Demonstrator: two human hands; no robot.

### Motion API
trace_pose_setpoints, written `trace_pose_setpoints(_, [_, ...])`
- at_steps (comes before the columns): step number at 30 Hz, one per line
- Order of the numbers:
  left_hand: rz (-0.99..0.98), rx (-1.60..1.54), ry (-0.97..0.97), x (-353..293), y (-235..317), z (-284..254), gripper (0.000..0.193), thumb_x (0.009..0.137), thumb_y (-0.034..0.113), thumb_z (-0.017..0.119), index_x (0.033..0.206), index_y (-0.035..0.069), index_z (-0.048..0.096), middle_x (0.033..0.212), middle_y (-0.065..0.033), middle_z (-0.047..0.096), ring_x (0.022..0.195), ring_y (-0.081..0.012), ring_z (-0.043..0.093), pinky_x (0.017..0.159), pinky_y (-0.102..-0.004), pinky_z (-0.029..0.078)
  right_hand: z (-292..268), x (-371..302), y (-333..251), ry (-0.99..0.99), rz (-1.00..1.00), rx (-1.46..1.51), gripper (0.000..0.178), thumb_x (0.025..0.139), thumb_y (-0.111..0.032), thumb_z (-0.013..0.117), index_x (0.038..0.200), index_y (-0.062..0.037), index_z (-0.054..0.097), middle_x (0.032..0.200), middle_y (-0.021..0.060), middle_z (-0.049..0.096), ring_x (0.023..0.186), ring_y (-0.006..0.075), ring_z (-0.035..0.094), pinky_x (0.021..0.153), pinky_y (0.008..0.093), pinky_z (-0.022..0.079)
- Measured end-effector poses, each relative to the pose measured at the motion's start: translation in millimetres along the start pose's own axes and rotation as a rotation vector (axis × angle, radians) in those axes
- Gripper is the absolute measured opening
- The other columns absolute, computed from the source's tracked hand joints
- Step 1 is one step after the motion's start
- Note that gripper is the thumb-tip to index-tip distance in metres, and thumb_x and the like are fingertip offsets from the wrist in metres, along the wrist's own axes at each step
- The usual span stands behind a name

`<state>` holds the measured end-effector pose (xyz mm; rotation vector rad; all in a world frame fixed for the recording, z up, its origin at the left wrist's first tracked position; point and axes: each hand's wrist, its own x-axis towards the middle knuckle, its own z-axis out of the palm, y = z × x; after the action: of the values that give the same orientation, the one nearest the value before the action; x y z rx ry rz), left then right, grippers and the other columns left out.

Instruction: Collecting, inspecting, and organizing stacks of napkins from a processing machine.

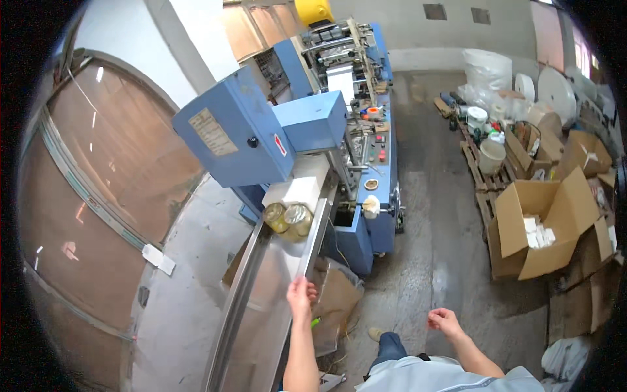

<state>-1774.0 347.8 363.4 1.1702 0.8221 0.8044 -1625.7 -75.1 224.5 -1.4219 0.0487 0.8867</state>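
Note:
A long metal chute (pixel 261 330) slopes from the blue machine (pixel 238 140) toward me. My left hand (pixel 302 298) is at its right rim, fingers curled in; whether they grip the rim or something small is hidden. Over the floor to the right hangs my right hand (pixel 445 320), fingers curled loosely with nothing visible in them. Two glass jars, a yellowish-green jar (pixel 275 217) and a clearer jar (pixel 298 220), stand side by side at the chute's upper end. Right behind them lies a white stack (pixel 294 186), apparently paper, running out from under the machine's cover.
Rollers and a white web (pixel 341 85) occupy the machine's far end. Below the chute sits a brown bag or box (pixel 336 304). On the right, an open cardboard box (pixel 545 219) holds small white pieces, near pallets (pixel 480 173) with buckets and wrapped rolls. Left is a brown-covered window (pixel 117 124).

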Motion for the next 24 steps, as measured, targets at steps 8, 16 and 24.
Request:
trace_pose_setpoints(8, [-0.127, -0.343, 0.249, 257.8, 13.5, -0.2, 0.022, 0.095, 0.030, 0.063, 0.097, 0.012, 0.050, 0.072, 0.0008, 0.053, 0.055, -0.0113, 0.048, 0.045, -0.0270, 0.036, 122.2, 106.9, -138.6, -0.089, -0.067, -0.284, 0.028, 0.092, -0.020, 0.068, 0.108, 0.0023, 0.064, 0.091, 0.0076, 0.069, 0.080, 0.0149, 0.065, 0.072, 0.0280, 0.054])
trace_pose_setpoints(16, [-0.321, -0.665, 0.138, 363.3, 37.7, 9.6, 0.039, 0.096, 0.039, 0.060, 0.120, 0.010, 0.051, 0.105, -0.0093, 0.058, 0.087, -0.0172, 0.058, 0.068, -0.0346, 0.052, 268.4, 203.9, -244.5, -0.405, -0.364, -0.703, 0.031, 0.093, -0.025, 0.067, 0.110, 0.0007, 0.065, 0.096, 0.0071, 0.070, 0.084, 0.0115, 0.064, 0.074, 0.0284, 0.052])
trace_pose_setpoints(24, [-0.126, -0.373, 0.427, 319.6, 29.5, -43.5, 0.034, 0.095, 0.033, 0.064, 0.117, 0.009, 0.055, 0.101, -0.0055, 0.061, 0.088, -0.0180, 0.062, 0.073, -0.0310, 0.051, 448.3, 316.0, -327.1, -0.992, -1.339, -1.152, 0.060, 0.074, -0.015, 0.075, 0.129, -0.0040, 0.053, 0.126, 0.0215, 0.052, 0.119, 0.0387, 0.050, 0.100, 0.0440, 0.045])
